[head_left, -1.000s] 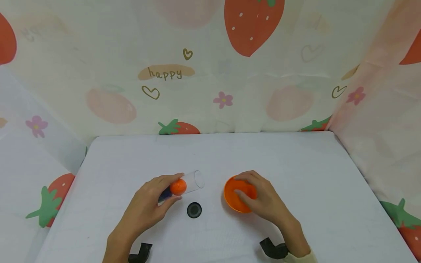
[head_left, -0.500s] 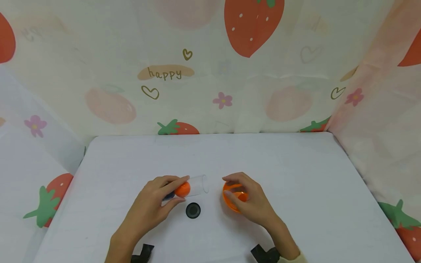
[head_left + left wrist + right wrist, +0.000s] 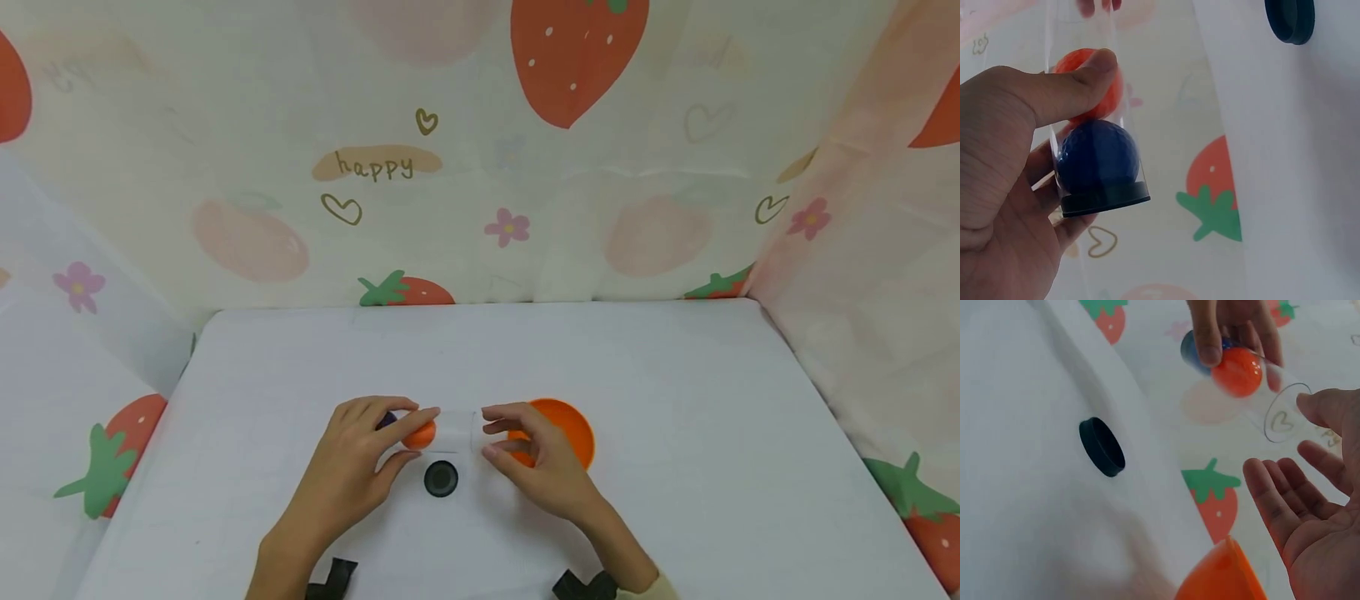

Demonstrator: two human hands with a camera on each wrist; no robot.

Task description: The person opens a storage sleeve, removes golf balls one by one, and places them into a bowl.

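My left hand (image 3: 356,458) grips a clear tube (image 3: 453,432) lying nearly level over the table. Inside it sit an orange ball (image 3: 1085,69) and, behind that, a blue dimpled ball (image 3: 1097,156) against a dark end cap (image 3: 1107,200). The tube's other end is uncapped and points at my right hand (image 3: 543,467). That hand holds nothing; its fingers are loosely spread, with the thumb close to the tube's rim in the right wrist view. Whether the thumb touches the rim I cannot tell. Below the tube a loose dark cap (image 3: 441,478) lies on the table.
An orange bowl (image 3: 576,429) stands just behind and right of my right hand, partly covered by it. The white table (image 3: 675,375) ends at a patterned cloth wall (image 3: 570,258). Black straps (image 3: 333,579) show at the wrists.
My right hand has moved left, from over the bowl to the tube's uncapped end. My left hand has shifted slightly right, and the tube has turned closer to level.
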